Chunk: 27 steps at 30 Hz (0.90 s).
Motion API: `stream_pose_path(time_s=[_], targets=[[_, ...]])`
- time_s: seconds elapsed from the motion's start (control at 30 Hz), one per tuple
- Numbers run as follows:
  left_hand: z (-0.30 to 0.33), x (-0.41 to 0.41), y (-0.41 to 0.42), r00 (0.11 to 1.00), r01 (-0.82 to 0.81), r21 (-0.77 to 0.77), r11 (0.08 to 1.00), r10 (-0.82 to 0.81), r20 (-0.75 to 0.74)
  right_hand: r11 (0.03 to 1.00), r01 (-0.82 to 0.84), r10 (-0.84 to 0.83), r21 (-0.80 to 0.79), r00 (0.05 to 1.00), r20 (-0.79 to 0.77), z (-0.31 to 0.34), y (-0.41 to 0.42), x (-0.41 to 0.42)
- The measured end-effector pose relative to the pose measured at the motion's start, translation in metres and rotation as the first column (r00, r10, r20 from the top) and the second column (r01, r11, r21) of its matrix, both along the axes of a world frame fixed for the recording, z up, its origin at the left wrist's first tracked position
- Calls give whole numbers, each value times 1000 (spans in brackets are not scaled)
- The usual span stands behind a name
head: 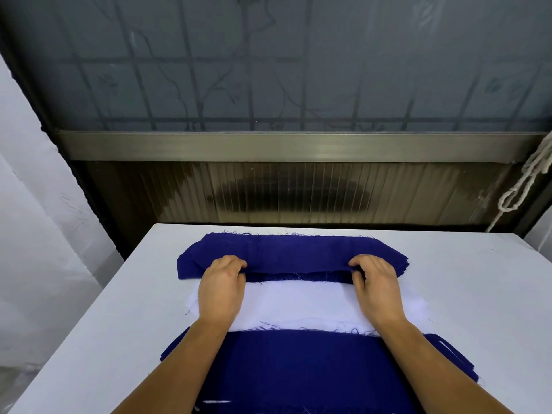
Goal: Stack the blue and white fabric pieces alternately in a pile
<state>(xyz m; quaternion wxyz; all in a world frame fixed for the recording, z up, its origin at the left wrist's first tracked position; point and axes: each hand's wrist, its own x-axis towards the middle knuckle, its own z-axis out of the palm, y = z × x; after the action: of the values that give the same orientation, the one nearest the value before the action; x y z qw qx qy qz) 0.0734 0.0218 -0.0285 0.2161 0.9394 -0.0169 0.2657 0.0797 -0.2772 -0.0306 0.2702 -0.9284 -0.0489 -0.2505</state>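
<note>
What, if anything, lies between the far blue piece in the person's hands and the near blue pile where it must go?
Only the white fabric lies flat between the far blue piece and the near blue pile. Both hands, left hand and right hand, pinch its near edge.

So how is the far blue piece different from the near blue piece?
The far blue piece is pinched at its near edge by the left hand and the right hand; the near blue piece lies untouched under the forearms. The far one shows whole, the near one runs out of view. Both are dark blue, frayed, and border the white piece.
</note>
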Motion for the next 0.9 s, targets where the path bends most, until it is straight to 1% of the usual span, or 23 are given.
stream_pose_path(time_s=[0.13,0.2,0.27,0.33,0.37,0.47,0.57,0.6,0.63,0.7,0.73,0.77,0.8,0.83,0.9], targets=[[11,-7,2,1000,-16,18,1000,16,-14,999,-23,24,-24,999,44,14,0,-9],[24,-17,8,999,-15,45,999,14,37,997,-44,50,-64,994,100,27,0,-22],[37,-32,13,995,32,111,993,-42,94,994,-53,64,-95,992,113,40,-2,-40],[48,-52,19,984,111,158,981,-131,124,995,-66,69,-76,997,46,52,-5,-63],[54,-63,22,981,143,153,978,-161,110,996,-82,81,-40,997,-15,59,-8,-75],[68,-95,35,969,248,67,966,-248,-10,977,-182,202,114,959,-197,80,-22,-110],[79,-116,50,913,345,-61,937,-350,-210,928,-272,357,253,845,-399,101,-40,-126],[82,-118,55,872,368,-122,922,-388,-300,916,-289,392,277,789,-473,106,-45,-126],[84,-118,58,810,381,-191,905,-426,-402,908,-301,416,291,734,-537,108,-49,-124],[87,-115,59,654,390,-278,878,-477,-587,912,-305,410,274,664,-625,107,-52,-119],[85,-113,58,600,397,-266,878,-468,-649,921,-303,387,244,654,-650,103,-51,-116],[82,-110,57,578,405,-228,885,-441,-686,931,-298,360,212,654,-665,97,-49,-112],[79,-108,54,586,404,-188,895,-411,-698,940,-288,335,185,661,-671,92,-48,-110],[78,-106,52,619,389,-165,906,-390,-682,948,-275,309,159,679,-666,89,-46,-107],[83,-104,48,735,341,-132,931,-351,-580,966,-232,256,117,764,-592,89,-46,-103]])
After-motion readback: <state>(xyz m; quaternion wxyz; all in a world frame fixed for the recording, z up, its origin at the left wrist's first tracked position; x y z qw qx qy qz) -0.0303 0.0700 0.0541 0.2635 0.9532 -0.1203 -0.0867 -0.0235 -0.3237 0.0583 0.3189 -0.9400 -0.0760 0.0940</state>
